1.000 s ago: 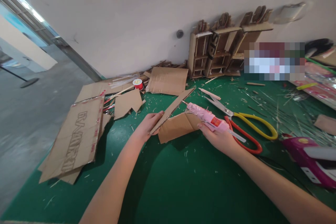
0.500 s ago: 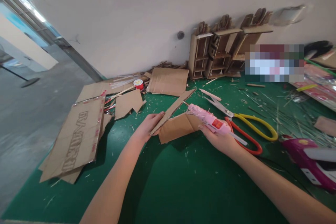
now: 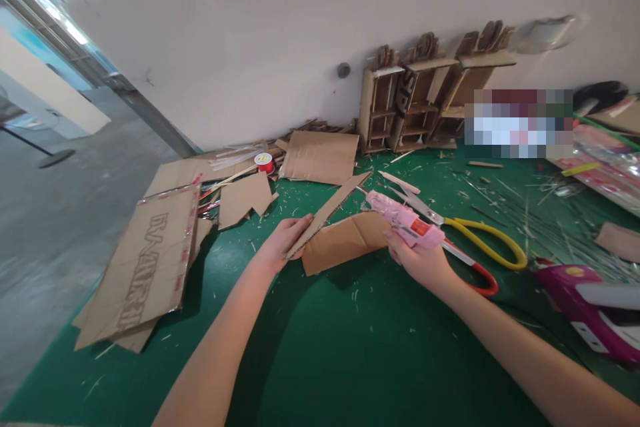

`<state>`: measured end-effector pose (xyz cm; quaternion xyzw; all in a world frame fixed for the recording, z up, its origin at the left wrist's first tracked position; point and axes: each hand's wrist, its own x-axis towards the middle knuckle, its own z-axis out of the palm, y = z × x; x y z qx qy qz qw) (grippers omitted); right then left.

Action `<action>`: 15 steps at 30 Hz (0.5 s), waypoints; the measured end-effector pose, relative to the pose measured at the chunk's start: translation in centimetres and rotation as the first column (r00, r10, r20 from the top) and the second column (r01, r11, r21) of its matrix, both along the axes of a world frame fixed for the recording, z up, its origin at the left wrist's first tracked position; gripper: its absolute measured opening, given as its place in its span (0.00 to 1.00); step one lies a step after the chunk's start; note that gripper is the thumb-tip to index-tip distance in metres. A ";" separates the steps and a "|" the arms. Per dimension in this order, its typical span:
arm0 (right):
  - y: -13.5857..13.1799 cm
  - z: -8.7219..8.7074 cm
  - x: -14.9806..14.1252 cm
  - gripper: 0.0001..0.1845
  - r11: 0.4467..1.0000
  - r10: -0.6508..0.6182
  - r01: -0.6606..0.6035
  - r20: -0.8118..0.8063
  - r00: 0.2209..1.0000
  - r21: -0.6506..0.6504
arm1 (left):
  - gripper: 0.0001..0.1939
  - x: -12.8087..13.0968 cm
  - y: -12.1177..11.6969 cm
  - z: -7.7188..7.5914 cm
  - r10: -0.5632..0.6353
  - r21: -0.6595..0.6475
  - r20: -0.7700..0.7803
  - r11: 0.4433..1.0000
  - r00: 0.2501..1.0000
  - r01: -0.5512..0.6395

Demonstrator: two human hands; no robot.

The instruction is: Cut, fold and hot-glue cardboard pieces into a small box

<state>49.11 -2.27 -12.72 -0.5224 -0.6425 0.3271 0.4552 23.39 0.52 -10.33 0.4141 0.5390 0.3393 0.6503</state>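
My left hand point(image 3: 289, 241) is closed on the near end of a narrow cardboard piece point(image 3: 330, 209), which is tilted with its cut edge facing right. Below and behind it shows another, creased cardboard panel point(image 3: 345, 243); whether the two are joined I cannot tell. In my right hand point(image 3: 417, 260) is a pink glue gun point(image 3: 400, 217), gripped by its handle. Its nozzle points up and left, at the edge of the narrow piece near the far end. Scissors point(image 3: 450, 221) with one yellow and one red handle lie just beyond the right hand.
Cardboard sheets point(image 3: 145, 260) are stacked at left, near a red spool point(image 3: 264, 162) and a flat cardboard piece point(image 3: 320, 155). Several cardboard structures point(image 3: 415, 103) lean against the wall. At right sit a purple-and-white device point(image 3: 593, 310) and thin scattered sticks point(image 3: 515, 203) on the green tabletop point(image 3: 350, 360).
My right hand has moved the glue gun slightly right and up, so its nozzle sits nearer the far end of the cardboard edge. My left hand stays almost still.
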 end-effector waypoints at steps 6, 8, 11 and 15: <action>-0.4 0.3 -0.4 0.16 0.998 0.046 -0.047 0.052 0.998 0.029 | 0.22 -0.1 0.0 -0.3 -0.009 0.022 0.001 1.000 1.000 0.009; -0.4 0.5 -0.4 0.17 0.999 0.038 -0.039 0.045 0.998 0.023 | 0.22 -0.1 0.0 -0.3 -0.007 0.016 0.007 1.000 1.000 0.007; -0.2 0.5 -0.3 0.18 1.000 0.013 -0.014 0.033 0.999 0.012 | 0.21 -0.1 0.1 -0.2 -0.004 -0.003 0.014 1.000 1.000 0.004; 0.0 0.1 0.0 0.21 1.000 -0.030 0.030 -0.002 1.000 -0.005 | 0.21 -0.1 0.2 -0.3 0.004 -0.020 0.008 1.000 1.000 -0.004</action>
